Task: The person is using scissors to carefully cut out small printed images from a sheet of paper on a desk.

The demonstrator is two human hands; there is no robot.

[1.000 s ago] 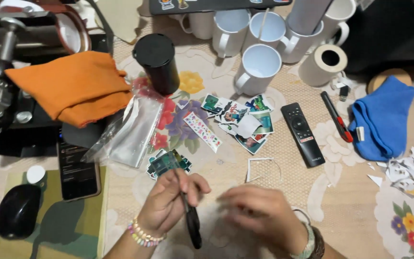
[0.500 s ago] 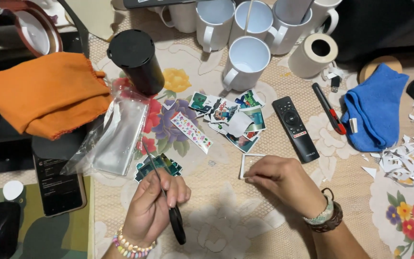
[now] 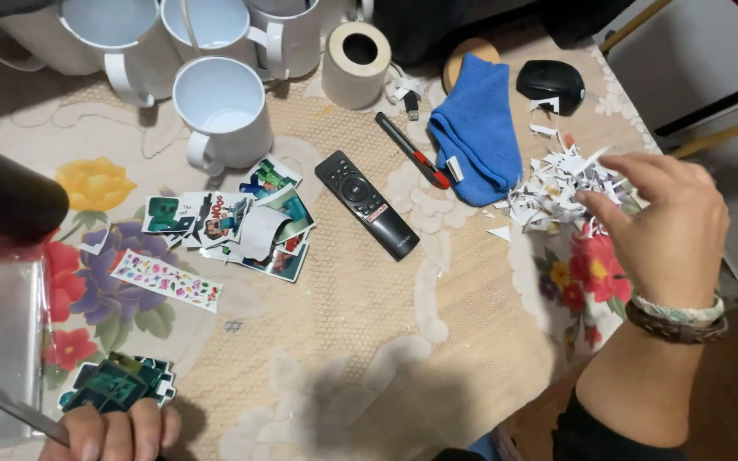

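- Scissors (image 3: 14, 411) sit in our left hand (image 3: 111, 431) at the bottom left edge of the view; the fingers are curled shut around the handles and the metal blades point up and to the left.
- Just above that hand lies a dark green cut-out sticker (image 3: 117, 384), flat on the counter (image 3: 360, 341), which is covered with a beige floral cloth.
- Our right hand (image 3: 664, 226) hovers at the right side, fingers loosely spread and holding nothing, its fingertips right over a heap of white paper scraps (image 3: 557, 188).
- We wear a woven band and a dark bracelet (image 3: 676, 320) on that wrist.
- A spread of printed stickers (image 3: 232, 226) lies left of centre, with a long flowered strip (image 3: 166, 280) below it.
- A black remote control (image 3: 366, 203) lies diagonally in the middle, and a red and black utility knife (image 3: 412, 149) beside it.
- A folded blue cloth (image 3: 476, 128) lies next to the scraps, with a black mouse (image 3: 551, 85) behind it.
- White mugs (image 3: 219, 115) and a roll of tape (image 3: 356, 64) stand along the far side.
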